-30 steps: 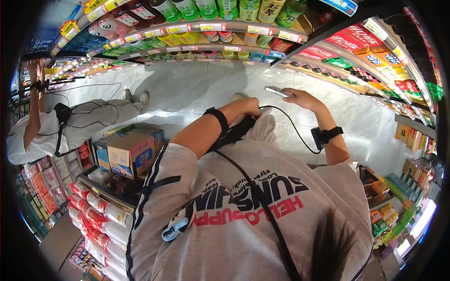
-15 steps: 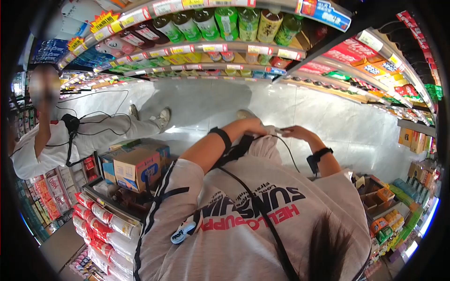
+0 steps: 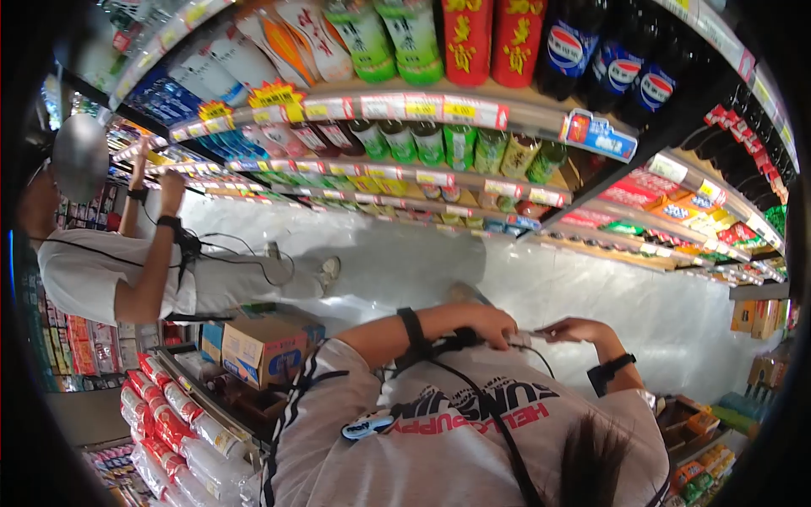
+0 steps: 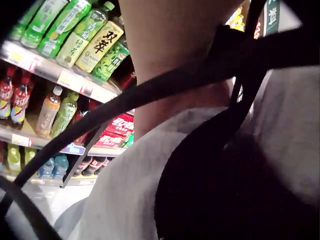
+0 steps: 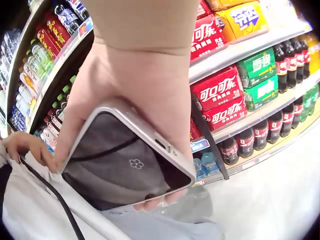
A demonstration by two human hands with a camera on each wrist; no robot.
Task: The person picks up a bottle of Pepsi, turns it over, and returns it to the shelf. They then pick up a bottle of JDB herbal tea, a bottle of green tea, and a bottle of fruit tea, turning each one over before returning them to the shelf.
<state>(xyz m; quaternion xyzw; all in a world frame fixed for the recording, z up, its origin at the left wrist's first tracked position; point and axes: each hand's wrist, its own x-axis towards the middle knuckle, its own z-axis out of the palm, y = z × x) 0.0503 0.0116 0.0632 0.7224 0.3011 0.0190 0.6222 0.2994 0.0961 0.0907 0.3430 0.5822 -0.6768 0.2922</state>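
My right hand (image 5: 140,75) grips a silver-edged power bank (image 5: 127,155) with a glossy dark face and a flower mark. A port shows on its edge, and fingertips curl out under its lower side. At waist level, my left hand (image 3: 492,323) is close beside it. In the right wrist view, the left fingers (image 5: 31,146) pinch pale cloth (image 5: 30,200) near the power bank's corner. A black cable (image 5: 57,197) runs down over that cloth. The left wrist view holds mostly forearm, black strap (image 4: 100,117) and grey cloth; the left hand is hidden there.
Drink shelves (image 3: 372,106) curve across the front, with red cola packs (image 5: 220,95) at the right. Another person (image 3: 118,270) stands at the left, arms raised toward a shelf. Cardboard boxes (image 3: 258,346) and red-and-white packs (image 3: 165,414) stand at my left.
My right hand has come inward with the power bank, close to the left hand at the waist. The head view has tilted up toward the shelves. The other person's arms have shifted.
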